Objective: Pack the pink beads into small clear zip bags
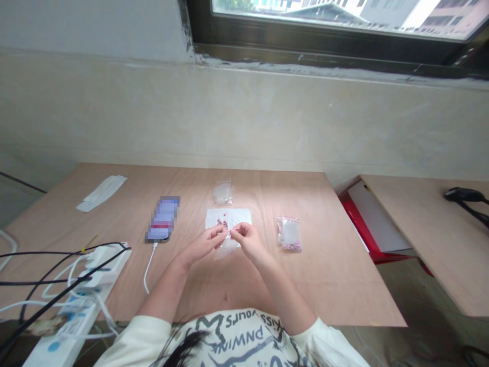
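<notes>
Pinching a fine strand between left hand and right hand above white paper, red beads at twelve o'clock; risk of scatter from a slip

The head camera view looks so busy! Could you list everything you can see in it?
Wooden table: 1, light brown, centre.
Paper sheet: 1, white, under the hands.
Beads: several, pinkish red, on the paper sheet.
Bead bag: 1, clear with pink beads, right of the paper sheet.
Clear bag: 1, transparent, behind the paper sheet.
Phone: 1, dark-edged, left of the paper sheet.
Phone cable: 1, white, below the phone.
Folded paper: 1, white, far left.
Power strips: 2, white, near left.
Window: 1, dark-framed, top.
Left hand: 1, bare, pinching a pale strand.
Right hand: 1, bare, pinching the same pale strand.
</notes>
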`<state>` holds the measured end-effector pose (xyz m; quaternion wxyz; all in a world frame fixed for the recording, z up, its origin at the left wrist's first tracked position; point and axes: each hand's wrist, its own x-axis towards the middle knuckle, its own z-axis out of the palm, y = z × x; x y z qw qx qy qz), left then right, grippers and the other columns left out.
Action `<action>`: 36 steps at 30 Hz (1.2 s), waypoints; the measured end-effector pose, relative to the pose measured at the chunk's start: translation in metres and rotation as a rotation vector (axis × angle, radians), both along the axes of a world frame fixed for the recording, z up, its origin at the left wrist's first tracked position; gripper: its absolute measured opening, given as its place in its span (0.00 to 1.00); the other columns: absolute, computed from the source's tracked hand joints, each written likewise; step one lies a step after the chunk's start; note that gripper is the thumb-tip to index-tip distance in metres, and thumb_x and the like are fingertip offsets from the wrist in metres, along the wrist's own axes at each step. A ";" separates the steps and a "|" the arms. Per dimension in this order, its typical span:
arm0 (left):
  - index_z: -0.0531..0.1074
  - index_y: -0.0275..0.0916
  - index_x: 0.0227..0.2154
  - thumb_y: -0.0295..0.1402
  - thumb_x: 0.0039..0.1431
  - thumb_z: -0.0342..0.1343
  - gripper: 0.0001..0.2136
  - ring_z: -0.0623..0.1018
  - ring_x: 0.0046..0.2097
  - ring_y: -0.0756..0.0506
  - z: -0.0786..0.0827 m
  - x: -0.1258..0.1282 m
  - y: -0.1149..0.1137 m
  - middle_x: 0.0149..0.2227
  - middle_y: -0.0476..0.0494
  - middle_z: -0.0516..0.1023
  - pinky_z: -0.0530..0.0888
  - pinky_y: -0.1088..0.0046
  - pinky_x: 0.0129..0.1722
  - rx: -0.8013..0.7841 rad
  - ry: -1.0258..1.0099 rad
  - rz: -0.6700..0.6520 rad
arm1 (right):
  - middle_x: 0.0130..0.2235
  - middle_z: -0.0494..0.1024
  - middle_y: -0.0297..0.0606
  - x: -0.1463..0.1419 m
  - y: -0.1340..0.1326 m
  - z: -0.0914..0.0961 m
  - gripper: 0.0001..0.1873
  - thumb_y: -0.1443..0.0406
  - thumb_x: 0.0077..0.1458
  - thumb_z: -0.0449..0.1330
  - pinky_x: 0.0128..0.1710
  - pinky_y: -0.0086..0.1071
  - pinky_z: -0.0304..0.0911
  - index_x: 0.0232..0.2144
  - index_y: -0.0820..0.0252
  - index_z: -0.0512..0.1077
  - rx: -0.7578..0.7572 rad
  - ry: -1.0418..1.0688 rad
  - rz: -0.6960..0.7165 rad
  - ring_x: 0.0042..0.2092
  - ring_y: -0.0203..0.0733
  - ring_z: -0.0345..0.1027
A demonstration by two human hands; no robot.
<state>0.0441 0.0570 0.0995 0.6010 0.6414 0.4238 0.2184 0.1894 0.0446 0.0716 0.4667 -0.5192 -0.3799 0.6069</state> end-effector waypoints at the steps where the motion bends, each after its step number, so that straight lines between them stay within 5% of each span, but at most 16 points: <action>1: 0.57 0.37 0.18 0.39 0.54 0.44 0.14 0.58 0.24 0.53 0.000 0.000 -0.001 0.20 0.55 0.55 0.56 0.78 0.24 0.007 0.004 0.011 | 0.19 0.68 0.31 0.000 -0.002 0.000 0.13 0.59 0.34 0.63 0.26 0.27 0.55 0.17 0.62 0.64 0.000 0.005 0.002 0.23 0.33 0.60; 6: 0.59 0.37 0.21 0.40 0.52 0.46 0.12 0.57 0.24 0.54 -0.002 -0.002 -0.009 0.21 0.55 0.55 0.55 0.79 0.24 -0.010 -0.053 0.094 | 0.25 0.71 0.33 0.003 -0.014 0.003 0.12 0.58 0.39 0.61 0.31 0.28 0.58 0.23 0.62 0.68 0.004 0.107 0.115 0.29 0.34 0.63; 10: 0.63 0.36 0.26 0.42 0.51 0.47 0.12 0.58 0.24 0.53 -0.004 -0.002 -0.012 0.21 0.55 0.57 0.56 0.79 0.24 -0.056 -0.091 0.171 | 0.23 0.68 0.31 0.007 -0.023 -0.002 0.13 0.57 0.39 0.60 0.26 0.27 0.58 0.21 0.62 0.66 -0.038 0.104 0.177 0.24 0.32 0.60; 15: 0.65 0.35 0.31 0.45 0.48 0.48 0.17 0.54 0.21 0.54 -0.013 -0.006 -0.009 0.19 0.56 0.56 0.52 0.78 0.21 -0.099 -0.056 0.279 | 0.23 0.66 0.31 0.043 -0.020 -0.011 0.15 0.53 0.41 0.56 0.21 0.27 0.57 0.23 0.60 0.63 -0.061 -0.039 -0.215 0.23 0.33 0.59; 20: 0.66 0.34 0.31 0.43 0.49 0.47 0.16 0.52 0.20 0.55 -0.025 -0.017 -0.008 0.17 0.57 0.52 0.48 0.78 0.20 -0.116 -0.015 0.282 | 0.25 0.69 0.37 0.110 -0.015 -0.023 0.12 0.57 0.48 0.48 0.29 0.32 0.56 0.25 0.60 0.62 -0.079 -0.652 -0.646 0.28 0.40 0.62; 23: 0.66 0.34 0.32 0.43 0.50 0.46 0.15 0.52 0.20 0.54 -0.034 -0.022 -0.007 0.17 0.58 0.51 0.49 0.78 0.21 -0.109 0.014 0.287 | 0.31 0.71 0.47 0.126 -0.013 -0.038 0.12 0.61 0.48 0.48 0.34 0.37 0.54 0.28 0.63 0.65 -0.179 -1.050 -0.640 0.36 0.48 0.62; 27: 0.66 0.35 0.32 0.43 0.51 0.45 0.15 0.53 0.21 0.54 -0.041 -0.026 -0.006 0.17 0.58 0.52 0.50 0.79 0.21 -0.084 0.048 0.284 | 0.38 0.68 0.58 0.120 -0.011 -0.059 0.16 0.62 0.49 0.46 0.37 0.40 0.51 0.34 0.69 0.66 -0.183 -1.311 -0.691 0.41 0.54 0.59; 31: 0.66 0.35 0.31 0.43 0.51 0.45 0.15 0.54 0.20 0.55 -0.044 -0.030 -0.008 0.17 0.58 0.52 0.51 0.79 0.21 -0.085 0.047 0.294 | 0.38 0.67 0.60 0.117 -0.012 -0.064 0.19 0.60 0.49 0.46 0.37 0.41 0.50 0.36 0.71 0.65 -0.153 -1.364 -0.747 0.41 0.56 0.57; 36: 0.66 0.35 0.31 0.42 0.50 0.47 0.14 0.56 0.20 0.54 -0.047 -0.035 -0.011 0.17 0.57 0.55 0.53 0.80 0.20 -0.064 0.081 0.392 | 0.36 0.66 0.55 0.118 -0.017 -0.042 0.17 0.59 0.49 0.46 0.40 0.42 0.48 0.33 0.67 0.65 -0.053 -1.295 -0.873 0.42 0.55 0.55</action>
